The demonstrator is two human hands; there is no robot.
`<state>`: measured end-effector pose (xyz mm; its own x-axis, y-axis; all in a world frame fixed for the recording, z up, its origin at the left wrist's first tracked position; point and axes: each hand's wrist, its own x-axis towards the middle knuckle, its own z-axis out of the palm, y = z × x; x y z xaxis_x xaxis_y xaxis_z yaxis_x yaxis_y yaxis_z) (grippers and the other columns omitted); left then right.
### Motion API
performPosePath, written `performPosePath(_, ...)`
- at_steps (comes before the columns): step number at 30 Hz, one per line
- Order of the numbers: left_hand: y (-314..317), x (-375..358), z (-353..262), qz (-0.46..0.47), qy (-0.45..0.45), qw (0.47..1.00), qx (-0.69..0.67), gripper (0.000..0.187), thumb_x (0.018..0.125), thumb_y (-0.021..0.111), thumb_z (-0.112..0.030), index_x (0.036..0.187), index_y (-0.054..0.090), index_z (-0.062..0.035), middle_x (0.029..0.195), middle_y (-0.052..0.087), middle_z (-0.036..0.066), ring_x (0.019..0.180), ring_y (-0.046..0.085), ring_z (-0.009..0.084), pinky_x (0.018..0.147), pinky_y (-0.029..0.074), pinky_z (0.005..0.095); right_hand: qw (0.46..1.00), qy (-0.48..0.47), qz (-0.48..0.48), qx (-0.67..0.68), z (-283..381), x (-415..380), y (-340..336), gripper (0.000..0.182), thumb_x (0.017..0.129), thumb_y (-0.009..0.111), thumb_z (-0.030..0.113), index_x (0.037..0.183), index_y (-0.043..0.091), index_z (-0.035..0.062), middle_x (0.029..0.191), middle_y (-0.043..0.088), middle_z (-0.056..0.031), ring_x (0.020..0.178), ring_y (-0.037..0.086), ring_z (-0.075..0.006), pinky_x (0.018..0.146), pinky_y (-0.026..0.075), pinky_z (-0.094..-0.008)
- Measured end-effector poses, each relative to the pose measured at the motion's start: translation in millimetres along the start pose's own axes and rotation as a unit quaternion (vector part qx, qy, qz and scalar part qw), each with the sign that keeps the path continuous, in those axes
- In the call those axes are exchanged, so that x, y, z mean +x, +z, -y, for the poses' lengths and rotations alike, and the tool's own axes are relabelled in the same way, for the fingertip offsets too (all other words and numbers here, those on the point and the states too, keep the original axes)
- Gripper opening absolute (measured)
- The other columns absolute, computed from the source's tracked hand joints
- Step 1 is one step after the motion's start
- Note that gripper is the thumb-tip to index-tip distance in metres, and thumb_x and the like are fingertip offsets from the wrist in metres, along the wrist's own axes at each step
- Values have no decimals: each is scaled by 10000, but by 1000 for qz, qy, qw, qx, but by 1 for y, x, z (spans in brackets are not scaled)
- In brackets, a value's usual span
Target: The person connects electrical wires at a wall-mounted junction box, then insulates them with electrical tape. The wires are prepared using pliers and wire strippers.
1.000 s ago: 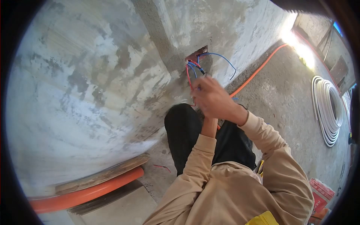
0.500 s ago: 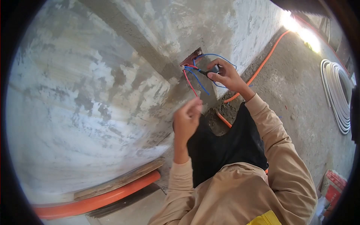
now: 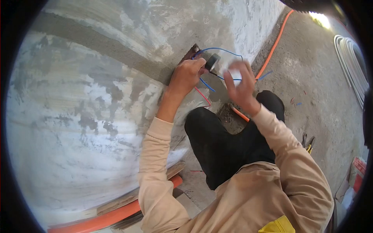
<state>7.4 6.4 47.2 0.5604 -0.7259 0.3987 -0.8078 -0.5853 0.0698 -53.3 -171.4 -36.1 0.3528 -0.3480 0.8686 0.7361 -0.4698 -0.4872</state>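
My left hand [image 3: 187, 74] is closed at the recessed wall box [image 3: 190, 53], its fingertips pinched against a roll of black electrical tape [image 3: 212, 62]. Whether those fingers also grip the wires behind is hidden. Blue wires [image 3: 222, 49] loop out of the box, and a short blue end [image 3: 208, 85] sticks out below the hand. A red wire [image 3: 203, 96] hangs bent near my knee. To the right of the roll, my right hand [image 3: 241, 85] is blurred by motion, thumb and fingers apart, with nothing visible in it.
An orange conduit [image 3: 274, 42] runs along the floor by the wall; another orange piece [image 3: 240, 113] sticks up between my knees. Coiled white pipe [image 3: 351, 62] lies at right. Yellow-handled pliers [image 3: 309, 145] rest on the floor. A thick orange pipe [image 3: 105, 218] and boards lie lower left.
My left hand has risen from below the red wire to the tape roll at the box. My right hand has let go of the roll and moved right and down.
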Motion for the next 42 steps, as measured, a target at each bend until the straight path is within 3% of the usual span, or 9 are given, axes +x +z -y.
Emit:
performPosePath(2,0,7,-2,26,-62,998,-12,189,798,705,-91,890,556,-21,843,674,177,856,647,378,705,494,465,978,18,146,148,19,-43,-22,139,830,667,35,955,615,1,915,637,-135,801,614,-286,718,488,-329)
performPosePath(5,0,14,-8,34,-159,980,-112,208,803,713,-107,893,556,-4,836,679,190,838,652,386,706,495,449,886,425,86,165,-8,-109,16,224,842,635,2,1065,628,23,941,645,-129,838,623,-282,755,501,-334)
performPosePath(9,-5,30,-5,76,-250,955,-139,202,809,711,-116,890,567,0,846,678,207,830,662,372,710,497,421,966,226,-14,126,-27,-56,40,416,812,676,-18,1212,596,63,1239,547,-132,977,585,-257,833,493,-347)
performPosePath(12,-7,32,-6,84,-252,952,-153,223,801,728,-131,902,579,-1,835,677,206,824,668,352,718,497,409,973,199,30,112,-30,-38,44,481,780,721,-12,1230,598,104,1302,480,-136,1042,546,-249,873,476,-366)
performPosePath(18,-1,23,-8,23,-214,957,-197,218,798,717,-87,975,605,-27,814,667,177,785,654,345,712,495,415,996,82,36,26,-54,-42,51,374,759,772,84,1105,629,90,1230,496,-147,1061,518,-318,903,457,-410)
performPosePath(24,5,9,9,1,63,993,-97,419,779,651,39,1174,663,-101,845,665,121,787,644,288,714,499,374,995,51,78,23,-43,-36,42,303,735,793,109,949,599,19,1272,527,-170,1173,515,-351,913,462,-425)
performPosePath(30,12,3,11,-30,38,997,-61,356,798,640,-9,1136,684,-109,876,660,79,859,626,282,806,462,389,964,153,104,191,-35,-19,43,491,747,789,105,1180,572,16,1260,567,-172,1079,610,-328,861,509,-376)
performPosePath(36,18,-1,11,-87,54,994,-40,304,751,606,47,1022,678,-68,862,659,79,874,628,282,817,467,395,981,5,179,75,-32,-1,32,697,722,809,138,1345,507,53,1104,597,-165,959,621,-334,771,518,-376)
performPosePath(42,28,2,6,-132,20,991,-24,309,707,583,70,971,673,-65,814,677,66,833,638,275,763,496,396,978,42,199,52,-37,-3,32,534,740,773,332,1113,597,-8,898,557,-164,808,592,-325,661,488,-383)
